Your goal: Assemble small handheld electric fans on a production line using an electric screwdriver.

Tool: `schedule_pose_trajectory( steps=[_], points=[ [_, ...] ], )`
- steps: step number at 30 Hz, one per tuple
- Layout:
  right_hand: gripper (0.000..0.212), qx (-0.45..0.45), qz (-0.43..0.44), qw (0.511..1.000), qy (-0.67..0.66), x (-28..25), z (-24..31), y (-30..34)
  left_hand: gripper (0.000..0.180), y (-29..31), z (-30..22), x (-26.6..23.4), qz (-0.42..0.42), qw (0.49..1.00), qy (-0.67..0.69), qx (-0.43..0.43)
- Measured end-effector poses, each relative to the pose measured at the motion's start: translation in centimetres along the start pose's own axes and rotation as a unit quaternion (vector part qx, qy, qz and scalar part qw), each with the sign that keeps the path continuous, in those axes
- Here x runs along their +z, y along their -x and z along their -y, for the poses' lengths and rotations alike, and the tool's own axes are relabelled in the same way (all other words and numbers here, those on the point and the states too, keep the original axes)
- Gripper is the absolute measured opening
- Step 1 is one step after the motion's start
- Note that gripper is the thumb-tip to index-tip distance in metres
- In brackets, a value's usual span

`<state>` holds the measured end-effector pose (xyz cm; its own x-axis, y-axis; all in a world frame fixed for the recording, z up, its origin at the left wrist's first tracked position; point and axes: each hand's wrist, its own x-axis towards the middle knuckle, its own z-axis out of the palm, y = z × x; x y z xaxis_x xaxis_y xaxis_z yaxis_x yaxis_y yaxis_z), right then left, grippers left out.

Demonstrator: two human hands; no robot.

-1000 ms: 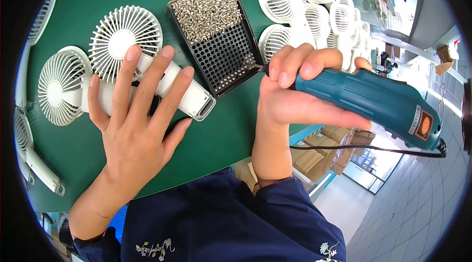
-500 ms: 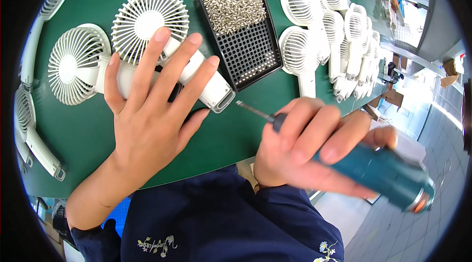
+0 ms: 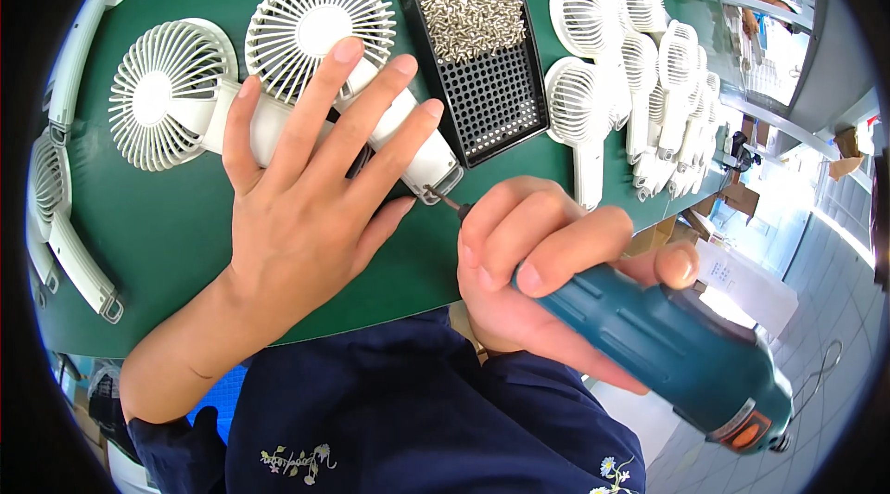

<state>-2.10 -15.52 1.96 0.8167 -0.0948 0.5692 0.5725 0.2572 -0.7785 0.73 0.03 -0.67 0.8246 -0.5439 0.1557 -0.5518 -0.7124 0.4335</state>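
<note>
Fingers [image 3: 320,109] of the left hand [image 3: 297,216] lie spread and flat across the handles of two white handheld fans [image 3: 315,21] on the green table [image 3: 167,234], pressing them down. Right hand [image 3: 533,262] is wrapped tight around a teal electric screwdriver [image 3: 667,355]; its bit touches the near handle's end. Beside it stands a black screw tray [image 3: 487,77] heaped with screws [image 3: 468,17].

Left hand [image 3: 306,207] splayed flat, right hand [image 3: 538,262] curled in a fist
</note>
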Motion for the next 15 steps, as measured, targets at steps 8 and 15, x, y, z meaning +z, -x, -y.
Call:
schedule_pose_trajectory(
  steps=[8, 15],
  points=[
    [0.071, -0.026, -0.019, 0.999, -0.001, -0.1, 0.0, 0.2, 0.070, -0.1, 0.0, 0.1, 0.001, 1.000, 0.008, -0.001],
    [0.069, 0.075, -0.165, 0.983, -0.012, -3.4, 4.3, 3.1, 0.067, -0.8, -0.9, -2.3, -0.021, 1.000, -0.006, 0.022]
  ],
)
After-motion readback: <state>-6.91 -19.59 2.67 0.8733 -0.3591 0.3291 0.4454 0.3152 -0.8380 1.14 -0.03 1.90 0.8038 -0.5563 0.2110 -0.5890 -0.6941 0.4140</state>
